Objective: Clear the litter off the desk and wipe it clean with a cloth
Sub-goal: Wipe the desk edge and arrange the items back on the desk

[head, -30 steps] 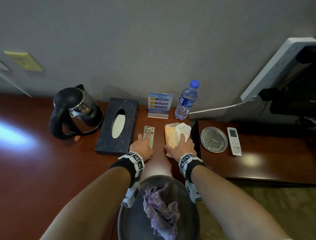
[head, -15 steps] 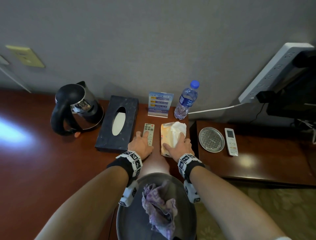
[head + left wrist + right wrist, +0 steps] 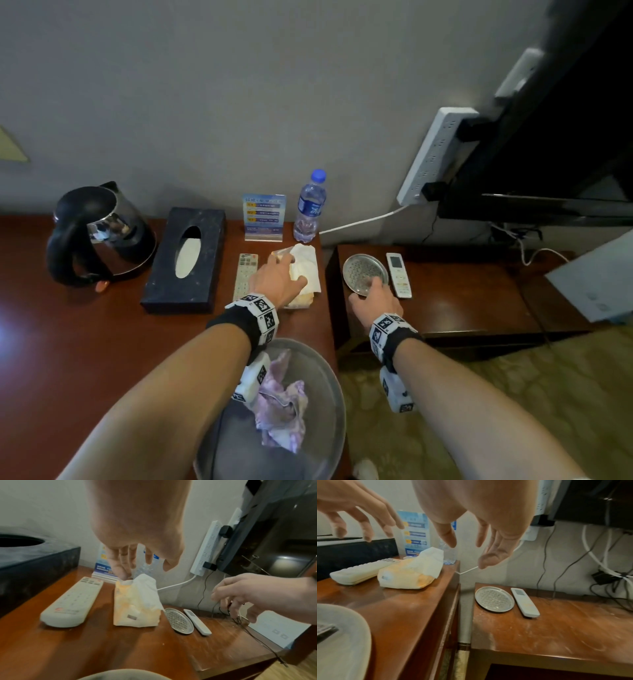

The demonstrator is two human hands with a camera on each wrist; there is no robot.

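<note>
- Kettle (image 3: 99, 236): black and steel, standing at the far left of the desk (image 3: 68, 342), well left of the left hand.
- Tissue box (image 3: 186, 260): dark, oval slot on top, lying left of the left hand.
- Grey remote (image 3: 73, 601): flat on the desk, just left of the left hand and beside the tissue pack.
- Left hand (image 3: 277, 282): poised over the tissue pack (image 3: 135, 605), fingers relaxed and pointing down; in the left wrist view the fingertips (image 3: 120, 572) meet the pack's far end, with no grasp visible.
- Tissue pack: orange-and-white soft pack with a white tissue pulled partly out, lying on the desk under the left hand.
- Sign card (image 3: 263, 217) and water bottle (image 3: 310, 209): upright against the wall, beyond the left hand.
- Basin (image 3: 318, 394): grey, near the person, below the left wrist; a crumpled purple cloth (image 3: 281, 411) lies inside.
- Right hand (image 3: 373, 301): spread open, holding nothing, above the lower side table (image 3: 556, 628), at the near edge of the metal dish (image 3: 494, 599).
- White remote (image 3: 524, 601): just right of the metal dish, beyond the right hand.
- Power strip (image 3: 435, 154): on the wall, beyond and right of the right hand.
</note>
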